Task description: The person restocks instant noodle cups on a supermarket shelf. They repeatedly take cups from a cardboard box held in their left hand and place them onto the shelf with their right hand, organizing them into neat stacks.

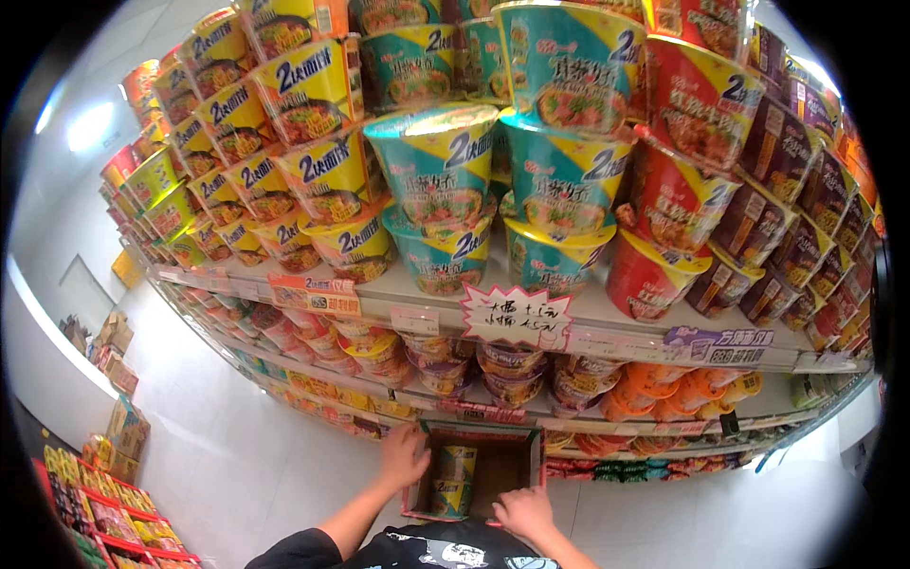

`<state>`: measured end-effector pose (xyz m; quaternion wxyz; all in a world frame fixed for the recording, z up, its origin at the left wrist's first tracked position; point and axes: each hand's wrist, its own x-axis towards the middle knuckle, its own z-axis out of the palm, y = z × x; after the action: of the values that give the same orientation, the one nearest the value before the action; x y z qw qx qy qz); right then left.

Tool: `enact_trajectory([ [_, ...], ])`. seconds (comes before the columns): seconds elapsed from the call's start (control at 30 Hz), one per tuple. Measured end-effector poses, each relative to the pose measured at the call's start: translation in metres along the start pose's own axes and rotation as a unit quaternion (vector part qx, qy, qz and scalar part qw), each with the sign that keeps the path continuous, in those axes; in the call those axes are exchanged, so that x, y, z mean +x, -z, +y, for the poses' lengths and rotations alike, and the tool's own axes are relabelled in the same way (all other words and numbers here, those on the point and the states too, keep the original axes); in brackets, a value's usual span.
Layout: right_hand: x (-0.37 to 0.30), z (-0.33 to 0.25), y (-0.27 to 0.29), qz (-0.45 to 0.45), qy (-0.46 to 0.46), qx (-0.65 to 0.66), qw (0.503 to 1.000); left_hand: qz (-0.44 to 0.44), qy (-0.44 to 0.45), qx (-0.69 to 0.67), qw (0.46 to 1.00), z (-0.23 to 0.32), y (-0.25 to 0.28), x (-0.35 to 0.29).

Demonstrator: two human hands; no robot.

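An open-topped cardboard box [482, 431] with a dark, reddish rim is held low in front of my body, against the shelf's lower front. My left hand [406, 456] grips its left side near the far corner. At the near right corner, my right hand [524, 511] is closed over the edge, with a small red bit showing by its fingertips. Inside, on the left, are two teal-and-yellow instant noodle cups, a farther one [458, 463] and a nearer one [451, 499]. The box's right half shows bare brown bottom. Both thumbs are partly hidden.
A curved store shelf [379, 289] spans the view, stacked with yellow noodle cups [327, 171], teal cups [436, 171], red cups [678, 199] and purple cups [758, 228]. Price signs [515, 316] hang on its edge. Cartons [128, 427] and a snack rack [114, 517] stand left across the pale floor.
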<state>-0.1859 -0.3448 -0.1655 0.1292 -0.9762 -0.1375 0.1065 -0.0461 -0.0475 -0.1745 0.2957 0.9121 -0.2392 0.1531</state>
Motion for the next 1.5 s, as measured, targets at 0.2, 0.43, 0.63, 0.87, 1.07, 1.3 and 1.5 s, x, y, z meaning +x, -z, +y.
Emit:
enact_trajectory([
  [0.2,0.013,0.008,-0.011,0.127,-0.009,0.055,0.99,0.199,-0.169,-0.076,0.962,0.101,0.112,0.146],
  [0.43,0.01,0.014,-0.014,0.117,0.018,0.048,0.992,0.251,-0.43,-0.06,0.865,0.25,0.202,0.256],
  [0.63,0.004,0.02,-0.011,0.149,0.018,0.046,0.988,0.217,-0.148,-0.185,0.947,0.311,0.215,0.298],
  [0.87,0.005,0.023,-0.025,0.171,0.022,0.061,0.983,0.177,0.003,-0.035,0.984,0.338,0.181,0.301],
  [1.07,0.006,0.023,-0.03,0.168,0.032,0.052,0.984,0.205,0.051,-0.124,0.97,0.344,0.164,0.336],
  [1.3,0.001,0.021,-0.028,0.172,0.043,0.059,0.982,0.296,0.054,-0.127,0.945,0.345,0.151,0.345],
  [1.5,-0.003,0.021,-0.026,0.19,0.045,0.059,0.979,0.295,0.043,-0.132,0.946,0.34,0.158,0.345],
])
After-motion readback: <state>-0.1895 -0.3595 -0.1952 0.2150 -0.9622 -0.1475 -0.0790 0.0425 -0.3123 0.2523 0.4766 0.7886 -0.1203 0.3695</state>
